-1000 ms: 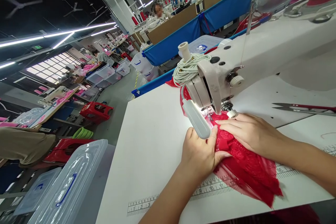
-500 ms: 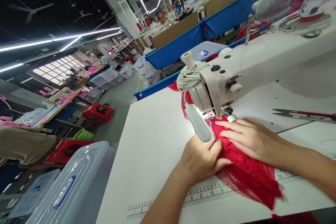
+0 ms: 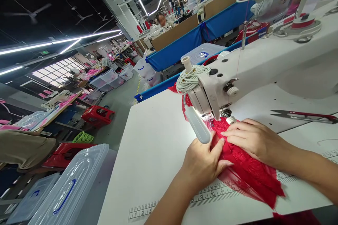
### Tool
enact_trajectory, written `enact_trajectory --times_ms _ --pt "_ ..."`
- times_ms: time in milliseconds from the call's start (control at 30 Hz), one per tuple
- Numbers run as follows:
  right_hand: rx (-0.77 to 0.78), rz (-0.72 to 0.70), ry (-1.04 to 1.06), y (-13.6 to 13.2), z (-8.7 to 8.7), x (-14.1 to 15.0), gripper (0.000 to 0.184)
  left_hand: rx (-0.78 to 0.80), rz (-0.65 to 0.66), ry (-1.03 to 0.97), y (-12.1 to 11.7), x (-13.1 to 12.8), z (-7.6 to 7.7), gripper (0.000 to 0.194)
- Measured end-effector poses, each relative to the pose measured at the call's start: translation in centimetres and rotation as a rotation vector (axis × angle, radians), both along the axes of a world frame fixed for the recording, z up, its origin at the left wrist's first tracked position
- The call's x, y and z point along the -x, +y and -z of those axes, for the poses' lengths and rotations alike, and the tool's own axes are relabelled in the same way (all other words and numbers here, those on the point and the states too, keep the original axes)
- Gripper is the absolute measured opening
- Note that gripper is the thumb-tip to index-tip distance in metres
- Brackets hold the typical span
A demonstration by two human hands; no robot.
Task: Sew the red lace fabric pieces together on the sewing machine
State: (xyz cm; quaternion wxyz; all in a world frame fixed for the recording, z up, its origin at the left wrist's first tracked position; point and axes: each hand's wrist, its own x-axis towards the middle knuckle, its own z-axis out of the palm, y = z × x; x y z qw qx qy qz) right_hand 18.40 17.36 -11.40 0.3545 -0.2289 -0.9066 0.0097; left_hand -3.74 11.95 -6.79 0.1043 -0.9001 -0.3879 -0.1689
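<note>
Red lace fabric [image 3: 237, 154] with a sheer edge lies under the needle area of a white sewing machine [image 3: 208, 93] and trails toward me across the table. My left hand [image 3: 203, 160] is closed at the fabric's left edge, thumb and forefinger on it; a grey lamp [image 3: 198, 126] hides some of its fingers. My right hand [image 3: 250, 139] lies on top of the fabric with fingers stretched toward the needle, close to a white knob [image 3: 230, 120]. The lamp lights the presser foot [image 3: 211, 122], just ahead of my fingertips.
Thread snips [image 3: 303, 115] lie on the machine bed at right. A printed ruler [image 3: 142, 212] runs along the white table [image 3: 137, 154]. Coiled pale cord [image 3: 190, 79] hangs on the machine head. A lidded plastic bin [image 3: 71, 186] stands left of the table. Other people work at machines beyond.
My right hand's fingers have drawn back slightly from the needle and sit closer together. My left forefinger has straightened along the fabric. The view has shifted a little.
</note>
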Motion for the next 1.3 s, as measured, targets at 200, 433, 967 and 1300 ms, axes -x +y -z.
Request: enact_trajectory --times_ms 200,433,967,1300 --pt "0.014 0.008 0.001 -0.1 -0.1 -0.1 0.033 -0.071 -0.028 0.010 -0.8 -0.1 0.4 0.068" --pt "0.012 0.006 -0.024 0.0 0.0 -0.2 0.029 -0.083 -0.055 0.007 -0.9 -0.2 0.4 0.071" --pt "0.002 0.064 -0.050 0.3 -0.1 0.1 0.030 -0.059 -0.099 0.074 -0.2 0.7 0.4 0.062" --pt "0.025 0.071 -0.035 0.8 0.0 0.5 0.026 -0.053 -0.084 0.049 0.7 1.4 0.7 0.064"
